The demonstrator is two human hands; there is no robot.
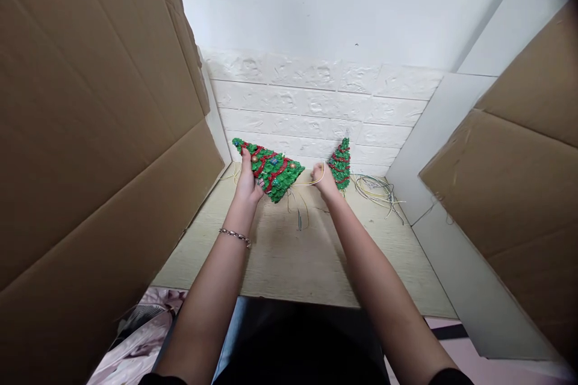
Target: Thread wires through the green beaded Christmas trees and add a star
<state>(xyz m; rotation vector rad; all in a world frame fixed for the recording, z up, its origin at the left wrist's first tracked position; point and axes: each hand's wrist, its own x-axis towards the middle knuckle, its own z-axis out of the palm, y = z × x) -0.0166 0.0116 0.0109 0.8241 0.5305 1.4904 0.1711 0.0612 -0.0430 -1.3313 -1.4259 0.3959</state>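
Note:
A small green Christmas tree with red garland and coloured ornaments lies tilted in my left hand, its tip toward the upper left. Fingers and thumb of that hand wrap round its side. Thin yellow and white wires run from its base to my right hand, which is closed on them. Some loose wire ends hang under the base, above the table. Just beyond my right hand a second green tree stands upright near the back wall.
Coiled thin wires lie on the pale table at the back right. Large cardboard sheets stand left and right. A white brick-patterned wall closes the back.

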